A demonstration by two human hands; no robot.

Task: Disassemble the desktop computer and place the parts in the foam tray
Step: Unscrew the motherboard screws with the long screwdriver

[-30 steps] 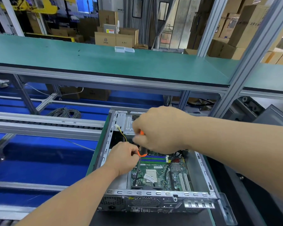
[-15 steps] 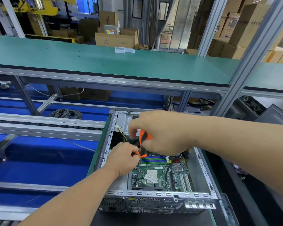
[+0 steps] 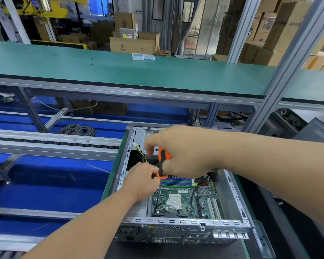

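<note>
Orange-handled screwdriver (image 3: 163, 161) gripped in our right hand (image 3: 183, 152), left hand (image 3: 142, 178) pinching near its shaft inside the open computer case (image 3: 232, 186) (foam tray unseen), a slip could gouge the motherboard (image 3: 178, 200).

No wording can be read anywhere. Behind the long green workbench (image 3: 120, 71), a brown cardboard box (image 3: 121, 45) bears a round dark logo, and a grey panel (image 3: 127, 33) above it carries a yellow-and-red warning label, both too small to make out.
</note>
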